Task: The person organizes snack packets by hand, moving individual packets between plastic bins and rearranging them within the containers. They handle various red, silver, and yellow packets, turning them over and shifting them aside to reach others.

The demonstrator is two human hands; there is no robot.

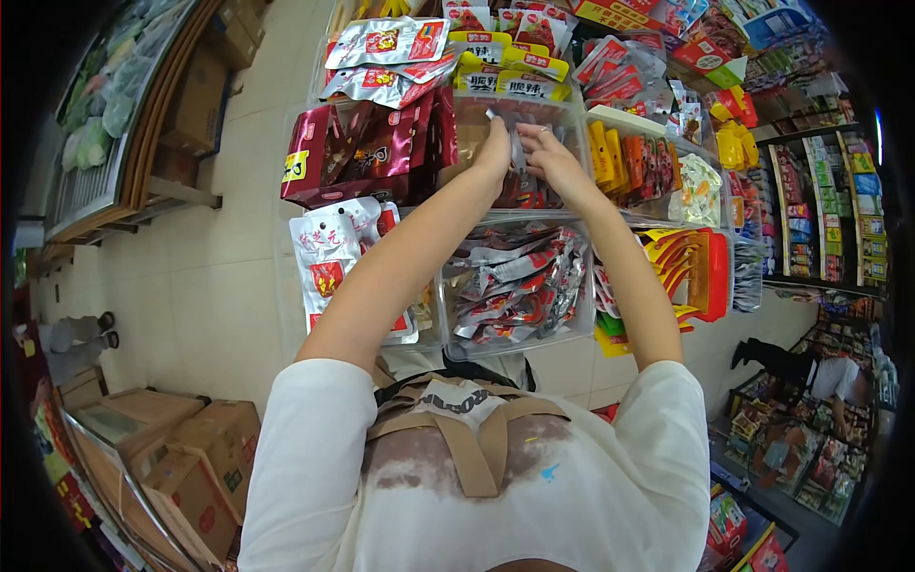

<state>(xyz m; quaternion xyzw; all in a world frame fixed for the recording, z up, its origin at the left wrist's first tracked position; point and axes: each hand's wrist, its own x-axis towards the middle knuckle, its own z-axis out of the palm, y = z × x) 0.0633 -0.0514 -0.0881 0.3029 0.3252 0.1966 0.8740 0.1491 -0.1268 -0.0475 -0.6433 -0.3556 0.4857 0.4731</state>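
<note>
Both my hands reach into a clear plastic bin point(467, 129) in the middle of the snack display. My left hand point(493, 150) is at the bin's centre, its fingers closed on a small silvery packet point(517, 153). Just right of it, my right hand point(555, 160) has its fingers apart, near the same packet. Dark and red packets point(530, 194) lie below the hands in the bin. Yellow packets point(515, 71) stand behind it. Maroon bags point(367, 148) are to the left, and a bin of silver-red packets point(519, 286) is nearer my body.
Yellow and red packets point(634, 157) fill bins on the right. Silver pouches point(329, 262) stand at the front left. Cardboard boxes point(205, 458) and a vegetable rack point(114, 114) are further left. Another person point(834, 377) is by the shelves at far right.
</note>
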